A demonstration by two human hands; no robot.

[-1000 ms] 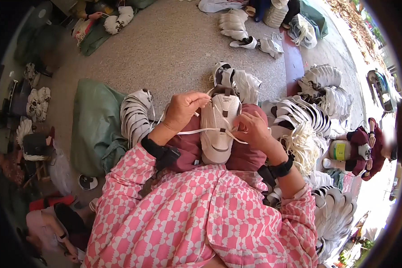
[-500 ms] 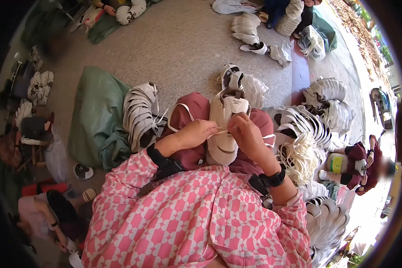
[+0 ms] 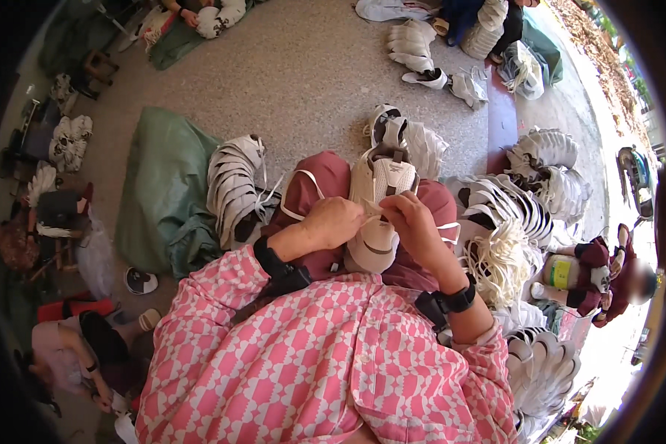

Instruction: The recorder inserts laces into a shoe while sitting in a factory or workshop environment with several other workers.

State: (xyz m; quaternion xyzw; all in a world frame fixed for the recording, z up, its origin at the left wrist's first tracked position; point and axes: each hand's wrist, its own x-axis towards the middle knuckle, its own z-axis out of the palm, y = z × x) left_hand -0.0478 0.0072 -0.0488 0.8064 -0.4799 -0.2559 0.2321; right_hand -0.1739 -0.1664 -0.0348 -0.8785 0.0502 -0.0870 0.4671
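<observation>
Sitting with a white sneaker with a brown trim (image 3: 377,203) on the dark red lap, the person is working on it with both bare hands. The left hand (image 3: 333,220) is pinching closed on a thin flat white shoelace (image 3: 297,194), and the right hand (image 3: 409,220) is pinching the lace too, right where the two hands are meeting over the middle of the shoe. The shoe is lying just under the fingers, toe pointing back at the person. One loop of lace is hanging out to the left of the left hand, and another bit is sticking out to the right of the right hand. I think the lace could slip out of the pinch if the fingers are pulling too hard, or it could go in the wrong hole because the holes are hidden under the hands. The shoe could also be sliding off the lap, since nothing is holding it down. Counting: one shoe in the hands, one lace, two hands, two black wrist bands. A row of white shoes (image 3: 233,189) is lying just left of the left hand, and a bundle of white laces (image 3: 503,259) is lying right of the right hand; there are too many to count.
</observation>
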